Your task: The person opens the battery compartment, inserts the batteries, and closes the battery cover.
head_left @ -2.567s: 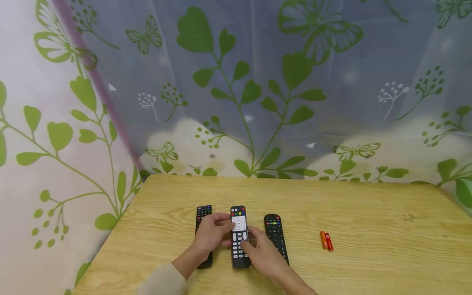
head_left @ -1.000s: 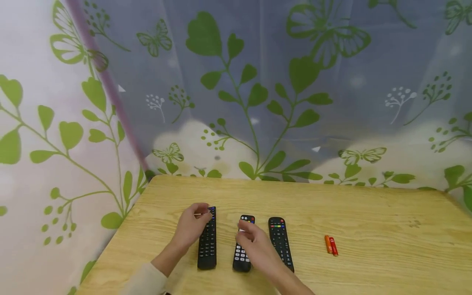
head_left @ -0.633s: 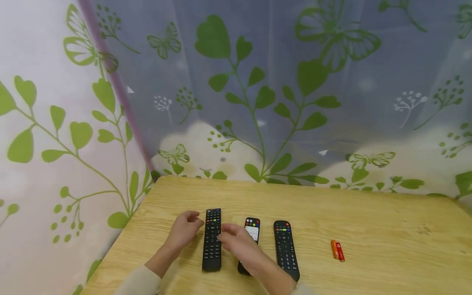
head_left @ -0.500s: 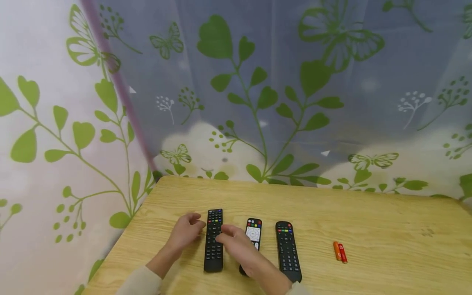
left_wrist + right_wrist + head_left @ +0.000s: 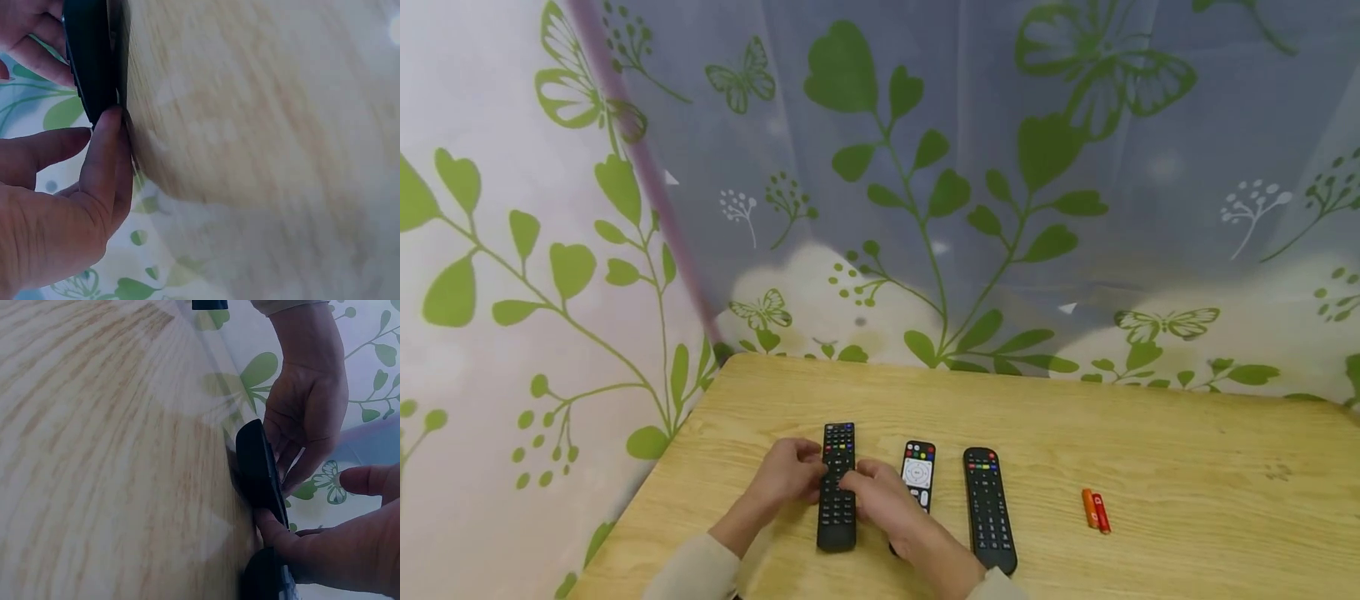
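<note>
Left remote [image 5: 837, 510]: leftmost of three on the table [image 5: 1195, 500], between your hands.
Your left hand [image 5: 784, 477]: thumb and fingers narrow, pinching its left edge.
Your right hand [image 5: 887, 504]: fingertip touching its right edge (your thumb stands clear).
Batteries [image 5: 1090, 509]: side by side, well right.

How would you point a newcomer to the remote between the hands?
In the head view, find the wooden table and look left of the orange battery and red battery. Past the rightmost remote and the middle remote comes the leftmost remote, between the left hand and the right hand. Its blue button, top right, sets it apart: both neighbours have red there.
</note>
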`<state>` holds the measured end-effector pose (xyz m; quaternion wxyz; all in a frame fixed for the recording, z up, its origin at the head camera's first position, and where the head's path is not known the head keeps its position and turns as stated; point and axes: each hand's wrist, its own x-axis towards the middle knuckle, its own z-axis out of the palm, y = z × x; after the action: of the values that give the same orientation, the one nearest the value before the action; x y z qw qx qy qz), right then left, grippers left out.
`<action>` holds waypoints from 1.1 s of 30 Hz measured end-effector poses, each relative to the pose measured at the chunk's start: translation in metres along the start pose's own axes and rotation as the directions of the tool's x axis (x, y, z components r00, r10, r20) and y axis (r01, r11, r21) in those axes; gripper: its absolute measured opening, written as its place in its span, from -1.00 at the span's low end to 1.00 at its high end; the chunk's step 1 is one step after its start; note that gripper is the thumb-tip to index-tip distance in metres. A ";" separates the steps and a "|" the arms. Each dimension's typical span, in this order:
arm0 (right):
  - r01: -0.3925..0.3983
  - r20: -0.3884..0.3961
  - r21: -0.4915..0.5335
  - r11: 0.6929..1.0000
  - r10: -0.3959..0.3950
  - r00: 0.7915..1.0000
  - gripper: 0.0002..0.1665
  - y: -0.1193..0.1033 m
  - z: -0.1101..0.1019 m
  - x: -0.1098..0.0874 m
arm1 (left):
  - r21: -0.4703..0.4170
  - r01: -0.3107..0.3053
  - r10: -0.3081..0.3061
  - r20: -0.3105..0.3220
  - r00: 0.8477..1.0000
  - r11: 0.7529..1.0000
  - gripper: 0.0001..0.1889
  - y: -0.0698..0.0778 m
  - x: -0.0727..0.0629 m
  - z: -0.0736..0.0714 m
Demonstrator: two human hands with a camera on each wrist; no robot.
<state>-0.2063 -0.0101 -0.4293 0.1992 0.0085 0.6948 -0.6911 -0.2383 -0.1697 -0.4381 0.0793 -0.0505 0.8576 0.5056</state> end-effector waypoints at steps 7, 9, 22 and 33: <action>0.082 0.057 0.026 0.996 -0.084 0.995 -0.46 0.006 -0.001 -0.001 | -0.140 0.030 -0.021 0.066 0.998 0.990 -0.62 -0.006 -0.002 0.000; 0.098 0.072 0.018 0.995 -0.099 0.992 -0.51 0.008 -0.001 -0.001 | -0.178 0.039 -0.024 0.081 0.996 0.983 -0.63 -0.007 -0.002 0.001; 0.129 0.060 0.029 0.991 -0.130 0.990 -0.45 -0.002 -0.013 -0.011 | -0.307 0.005 0.002 0.024 1.000 0.952 -0.63 0.011 -0.017 -0.004; 0.102 0.107 0.144 0.984 -0.118 0.987 -0.40 -0.006 -0.026 -0.026 | -0.344 -0.021 0.024 0.002 1.000 0.939 -0.66 0.026 -0.027 -0.004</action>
<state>-0.1914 0.0219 -0.4165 0.1993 -0.0559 0.6322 -0.7466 -0.2162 -0.1603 -0.4083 0.0663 -0.0520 0.7564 0.6486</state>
